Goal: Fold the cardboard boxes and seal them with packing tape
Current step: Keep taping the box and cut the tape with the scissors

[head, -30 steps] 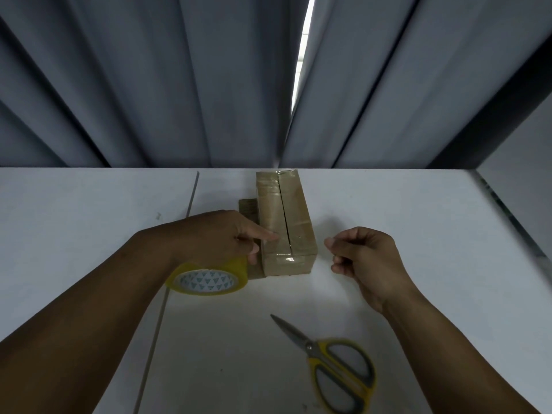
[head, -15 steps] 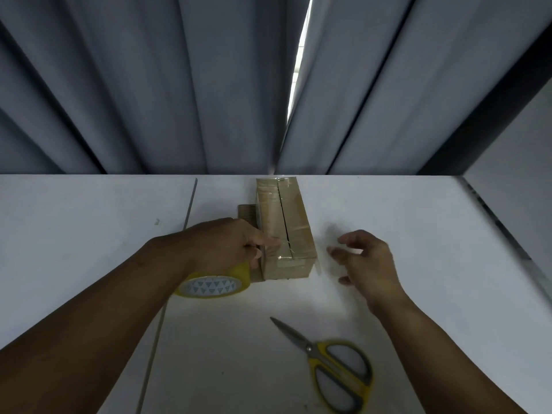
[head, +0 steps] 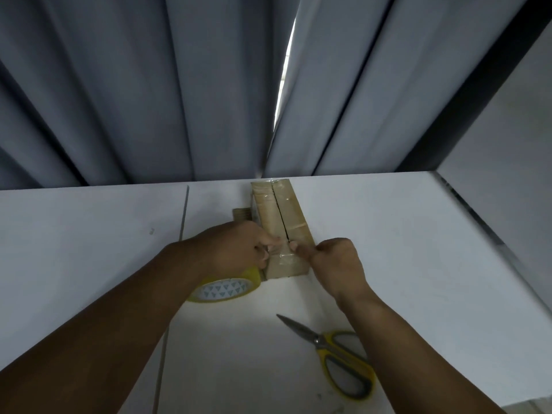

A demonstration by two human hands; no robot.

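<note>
A narrow cardboard box (head: 294, 216) stands on the white table (head: 403, 240), its top flaps meeting in a dark slit, with clear tape shining on its near end. My left hand (head: 233, 249) grips the yellow tape roll (head: 227, 289) against the box's left side, one fingertip on the top near the slit. My right hand (head: 331, 261) has its fingers curled, and one straight digit presses the taped top from the right. The two fingertips nearly meet over the seam.
Yellow-handled scissors (head: 337, 357) lie shut near the front right, under my right forearm. A flat cardboard piece (head: 241, 214) sticks out behind the box on its left. Grey curtains (head: 149, 85) hang along the table's far edge. A wall borders the right side.
My right hand opened, then moved left onto the box top, curling with one digit pressing. The left hand stayed on the roll and box.
</note>
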